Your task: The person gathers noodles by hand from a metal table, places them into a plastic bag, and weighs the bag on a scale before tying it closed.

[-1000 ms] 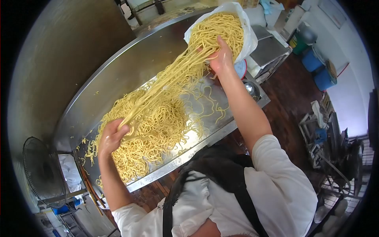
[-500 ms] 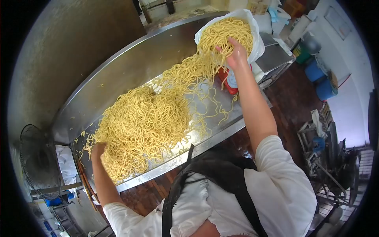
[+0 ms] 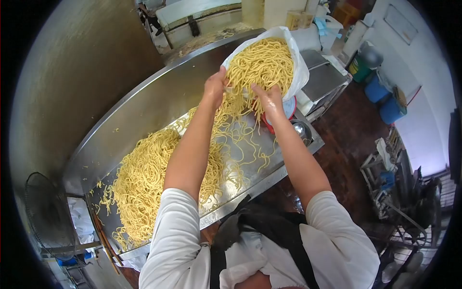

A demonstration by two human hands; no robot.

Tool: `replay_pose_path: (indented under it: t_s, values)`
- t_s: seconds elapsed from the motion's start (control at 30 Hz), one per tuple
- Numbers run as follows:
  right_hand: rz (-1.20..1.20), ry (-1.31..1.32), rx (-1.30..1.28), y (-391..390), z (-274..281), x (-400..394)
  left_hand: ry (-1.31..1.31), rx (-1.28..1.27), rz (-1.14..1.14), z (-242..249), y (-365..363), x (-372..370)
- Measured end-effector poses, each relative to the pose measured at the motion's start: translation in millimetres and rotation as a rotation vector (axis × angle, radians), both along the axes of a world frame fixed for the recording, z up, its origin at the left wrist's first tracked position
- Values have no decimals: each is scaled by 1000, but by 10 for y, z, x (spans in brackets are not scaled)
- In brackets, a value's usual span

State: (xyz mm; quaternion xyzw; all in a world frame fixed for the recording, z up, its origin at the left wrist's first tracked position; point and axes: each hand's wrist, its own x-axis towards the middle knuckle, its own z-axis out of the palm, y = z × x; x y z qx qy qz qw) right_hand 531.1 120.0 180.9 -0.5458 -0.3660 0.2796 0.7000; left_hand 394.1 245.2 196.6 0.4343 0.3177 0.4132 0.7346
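Observation:
A white plastic bag (image 3: 300, 70) full of thick yellow noodles (image 3: 264, 58) stands at the far right end of a metal table, its mouth tipped toward me. My left hand (image 3: 214, 89) is closed at the left edge of the bag; its fingertips are partly hidden. At the front of the mouth, my right hand (image 3: 269, 101) grips noodles, with its fingers partly buried and some strands hanging below. A large loose noodle pile (image 3: 144, 178) covers the left and middle of the table, trailing toward the bag.
Below the bag sits a red scale (image 3: 268, 126) with a round pan, beside a metal bowl (image 3: 302, 129). The table has a high metal back wall (image 3: 139, 103). A fan (image 3: 45, 212) stands at the left, and blue bins (image 3: 392, 111) stand on the floor at right.
My left hand has moved from the left side of the pile up to the bag's left edge. My right hand has shifted slightly down and left on the noodles at the bag's mouth.

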Motion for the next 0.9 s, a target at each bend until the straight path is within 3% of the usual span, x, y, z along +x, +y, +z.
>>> replay_pose_path:
  t_s: [0.1,0.23,0.4,0.47,0.57,0.6,0.7,0.8,0.9]
  values:
    - [-14,43,-16,57,78,-37,-192,-48,-164,332,149,-103]
    - [115,110,-113,312,428,151,-222,106,-234,1163,-83,-15]
    - [330,295,55,892,1112,567,-247,307,-329,1767,-125,232]
    - [423,313,-329,1357,1062,1072,-212,332,-254,1758,-96,353]
    - [260,-1121,-805,1279,1603,1089,-180,317,-187,1802,-18,449]
    - [403,-1044,-963,1286,1712,1083,-168,328,-180,1817,-36,448]
    - [259,-1670,-761,1217,1934,961,-165,323,-249,1903,-88,368]
    - [-95,-1555,-247,706,1840,901,-127,352,-308,1824,-64,307]
    - [-147,-1339,-436,-176,1572,485,-102,366,-316,1752,-69,180]
